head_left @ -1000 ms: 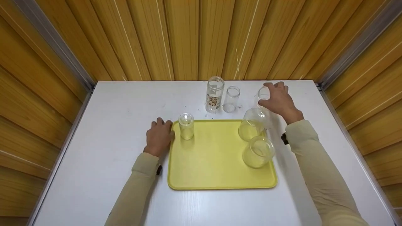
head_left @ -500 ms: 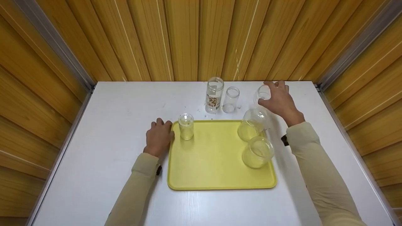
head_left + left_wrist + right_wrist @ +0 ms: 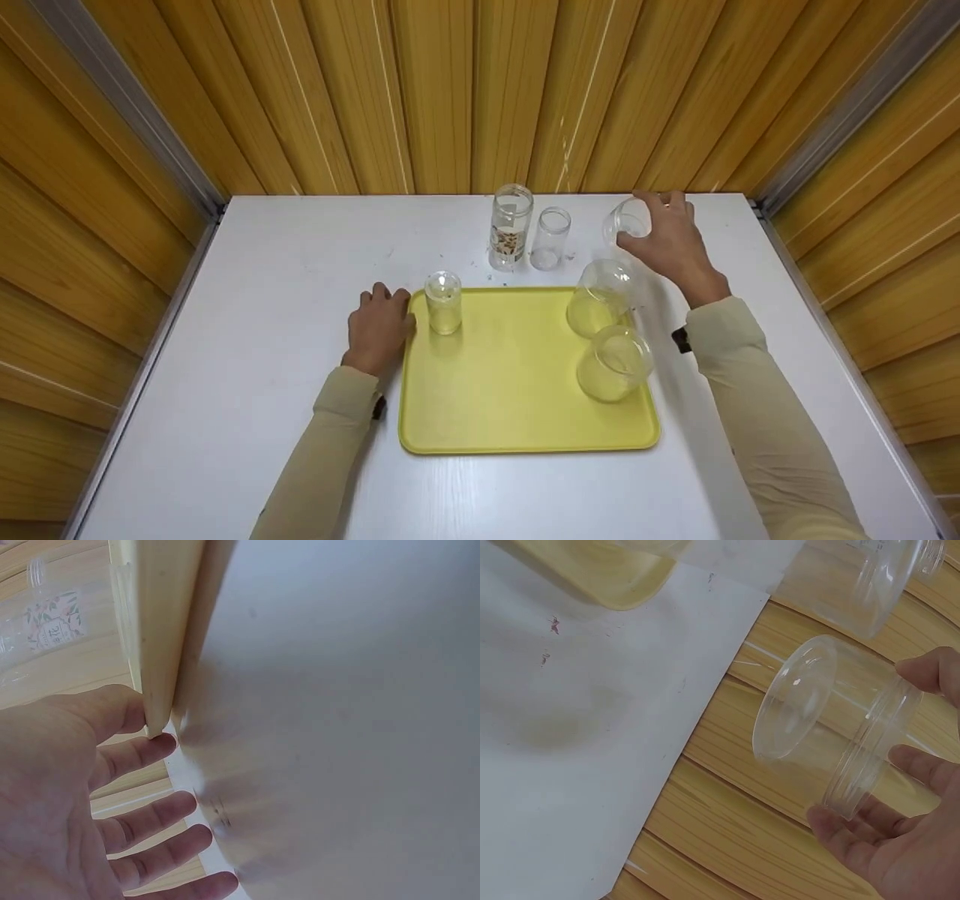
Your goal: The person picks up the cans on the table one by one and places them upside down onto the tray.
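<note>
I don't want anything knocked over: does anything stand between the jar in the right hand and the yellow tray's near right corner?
Yes: the back wide jar and front wide jar, on the right part of the yellow tray, stand in the straight line from the held jar. The tray's bare middle looks clearer.

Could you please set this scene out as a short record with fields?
left hand: touches the tray's left edge
right hand: holds a clear jar by its threaded neck
on tray: narrow jar at left, two wide jars at right
beyond tray: labelled jar, small jar beside it
table: white
wall: wood-look panels
</note>
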Tool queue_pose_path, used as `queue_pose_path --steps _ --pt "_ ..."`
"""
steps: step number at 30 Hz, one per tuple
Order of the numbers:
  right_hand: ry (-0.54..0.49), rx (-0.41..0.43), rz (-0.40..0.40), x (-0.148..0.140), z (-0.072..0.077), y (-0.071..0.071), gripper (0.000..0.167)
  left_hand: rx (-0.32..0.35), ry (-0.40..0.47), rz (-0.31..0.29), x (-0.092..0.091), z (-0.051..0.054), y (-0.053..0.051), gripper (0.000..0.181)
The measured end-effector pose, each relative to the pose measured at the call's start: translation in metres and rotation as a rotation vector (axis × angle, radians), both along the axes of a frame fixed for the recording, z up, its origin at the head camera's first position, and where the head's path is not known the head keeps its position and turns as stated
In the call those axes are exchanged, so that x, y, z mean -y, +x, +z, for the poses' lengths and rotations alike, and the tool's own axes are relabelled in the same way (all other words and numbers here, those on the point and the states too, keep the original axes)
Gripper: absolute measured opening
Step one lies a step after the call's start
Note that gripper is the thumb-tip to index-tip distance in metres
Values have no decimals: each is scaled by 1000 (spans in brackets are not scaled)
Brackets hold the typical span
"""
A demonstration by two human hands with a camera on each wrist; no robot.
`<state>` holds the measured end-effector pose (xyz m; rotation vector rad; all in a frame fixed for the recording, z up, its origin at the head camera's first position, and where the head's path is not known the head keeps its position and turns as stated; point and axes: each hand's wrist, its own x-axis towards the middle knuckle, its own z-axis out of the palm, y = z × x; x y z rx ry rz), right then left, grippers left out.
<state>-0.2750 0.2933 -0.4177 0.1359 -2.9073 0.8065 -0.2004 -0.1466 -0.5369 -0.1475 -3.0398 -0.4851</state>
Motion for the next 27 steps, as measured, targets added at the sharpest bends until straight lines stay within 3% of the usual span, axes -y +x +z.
queue_pose_path --steps 10,27 --pt "-72 -39 -13 -2 -3 3 74 8 2 3 0 0 0 34" --pt "-212 -18 -16 -6 -1 9 75 34 -9 11 -1 0 -1 35"
